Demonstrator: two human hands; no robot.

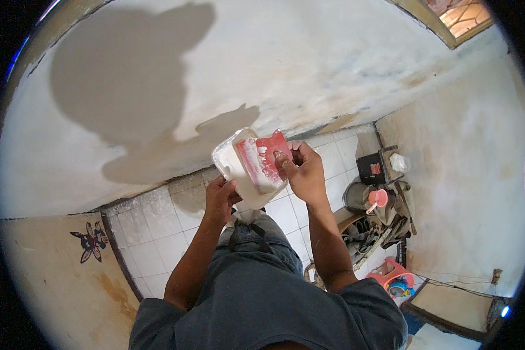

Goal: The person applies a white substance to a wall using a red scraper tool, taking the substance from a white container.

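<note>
In front of my body, a white rectangular plastic tub point(223, 156) smeared with white paste is held by its near left edge in my left hand point(219, 201). That hand's thumb lies over the rim and its fingers go underneath. My right hand point(304, 175) pinches a flat red scraper point(273, 149), thumb on top, at the tub's right side. The scraper lies tilted across the tub, its lower left part coated with white paste. White paste also lines the tub's inside. The right fingers beneath the scraper are partly hidden.
A patchy white wall point(274, 70) rises ahead, above a white tiled floor point(151, 213). To the right stand a grey bucket point(356, 195) with a pink dipper point(378, 199), a rack of shoes point(361, 230), a dark box point(372, 169) and a pink plastic stool point(391, 269).
</note>
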